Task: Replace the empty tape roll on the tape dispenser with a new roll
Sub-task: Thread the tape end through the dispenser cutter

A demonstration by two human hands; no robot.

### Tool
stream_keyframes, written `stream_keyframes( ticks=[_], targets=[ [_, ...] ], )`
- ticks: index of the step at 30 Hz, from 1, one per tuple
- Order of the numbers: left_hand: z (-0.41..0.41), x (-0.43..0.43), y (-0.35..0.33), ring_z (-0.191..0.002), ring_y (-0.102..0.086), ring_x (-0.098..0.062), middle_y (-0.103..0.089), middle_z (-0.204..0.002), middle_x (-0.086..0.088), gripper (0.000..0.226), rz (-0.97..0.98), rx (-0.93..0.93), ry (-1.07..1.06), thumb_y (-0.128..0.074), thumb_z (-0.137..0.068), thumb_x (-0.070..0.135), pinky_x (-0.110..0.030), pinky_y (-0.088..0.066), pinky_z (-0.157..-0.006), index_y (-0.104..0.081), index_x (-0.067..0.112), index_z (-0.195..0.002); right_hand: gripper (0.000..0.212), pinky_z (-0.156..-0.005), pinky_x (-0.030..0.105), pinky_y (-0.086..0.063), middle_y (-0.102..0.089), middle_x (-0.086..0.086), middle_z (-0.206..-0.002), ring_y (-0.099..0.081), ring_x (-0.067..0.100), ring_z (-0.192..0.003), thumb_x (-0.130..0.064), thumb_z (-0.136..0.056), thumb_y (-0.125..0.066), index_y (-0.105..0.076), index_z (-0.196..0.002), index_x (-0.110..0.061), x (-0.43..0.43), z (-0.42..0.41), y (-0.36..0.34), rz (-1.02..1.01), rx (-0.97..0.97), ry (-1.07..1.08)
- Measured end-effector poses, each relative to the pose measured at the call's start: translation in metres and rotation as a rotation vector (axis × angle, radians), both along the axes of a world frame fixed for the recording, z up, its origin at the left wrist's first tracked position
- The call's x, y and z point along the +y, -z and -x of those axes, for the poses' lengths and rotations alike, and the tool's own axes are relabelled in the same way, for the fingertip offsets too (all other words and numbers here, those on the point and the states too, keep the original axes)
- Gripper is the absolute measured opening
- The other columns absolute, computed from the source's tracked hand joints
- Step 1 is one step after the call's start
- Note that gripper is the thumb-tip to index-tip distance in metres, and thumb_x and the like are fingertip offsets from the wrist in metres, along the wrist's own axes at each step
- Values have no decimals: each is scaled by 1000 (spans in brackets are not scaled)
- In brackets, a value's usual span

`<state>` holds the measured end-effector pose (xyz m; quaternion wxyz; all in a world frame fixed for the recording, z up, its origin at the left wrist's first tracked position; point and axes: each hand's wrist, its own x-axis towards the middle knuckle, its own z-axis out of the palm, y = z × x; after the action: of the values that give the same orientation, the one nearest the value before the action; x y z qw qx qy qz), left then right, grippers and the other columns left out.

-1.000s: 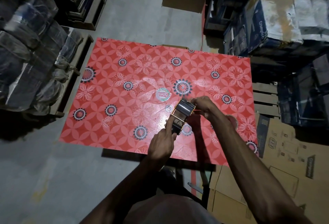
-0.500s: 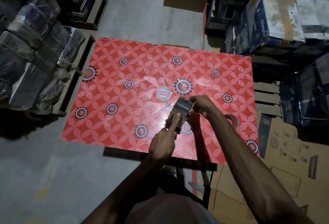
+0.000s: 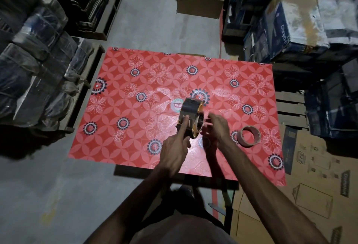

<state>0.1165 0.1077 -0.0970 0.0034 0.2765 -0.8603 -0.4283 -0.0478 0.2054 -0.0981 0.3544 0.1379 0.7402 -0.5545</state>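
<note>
red floral bench (image 3: 135, 127) carries the tape dispenser (image 3: 190, 120), gripped by the left hand (image 3: 174, 152). right hand (image 3: 218, 127) fingers spread beside its hub; tape roll (image 3: 249, 136) lies right, nearer that hand.

A red floral-patterned table (image 3: 135, 108) carries a tape roll (image 3: 248, 136) lying flat and a round sticker (image 3: 177, 105)

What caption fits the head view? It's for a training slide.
Left hand steadies the tape dispenser on the red table; right hand works beside it, tape roll nearby.
</note>
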Motion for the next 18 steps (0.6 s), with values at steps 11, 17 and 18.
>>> stream_keyframes(
  ticks=[11,17,18],
  targets=[
    [21,-2,-16,-83,-72,6,-74,-106,18,70,-298,135,-259,-53,-112,39,-8,-51,-70,-13,51,-169,43,-90,32,-52,-66,-6,-137,-64,13,-124,-38,-101,-62,-52,-142,-35,-16,-56,-14,366,-171,-6],
    [31,5,-19,-81,-68,17,-71,-101,31,63,-394,134,-380,-49,-113,39,-20,-58,-79,-18,64,-162,78,-108,46,-52,-44,-3,-161,-63,20,-127,-43,-98,-65,-16,-159,-47,-41,-66,-15,401,-60,52],
    [32,7,-22,-80,-65,20,-68,-109,30,60,-386,129,-394,-45,-115,39,-13,-54,-77,-18,62,-163,84,-111,46,-49,-37,-8,-164,-58,19,-133,-48,-98,-62,-7,-160,-49,-44,-68,-18,371,-41,41]
  ],
)
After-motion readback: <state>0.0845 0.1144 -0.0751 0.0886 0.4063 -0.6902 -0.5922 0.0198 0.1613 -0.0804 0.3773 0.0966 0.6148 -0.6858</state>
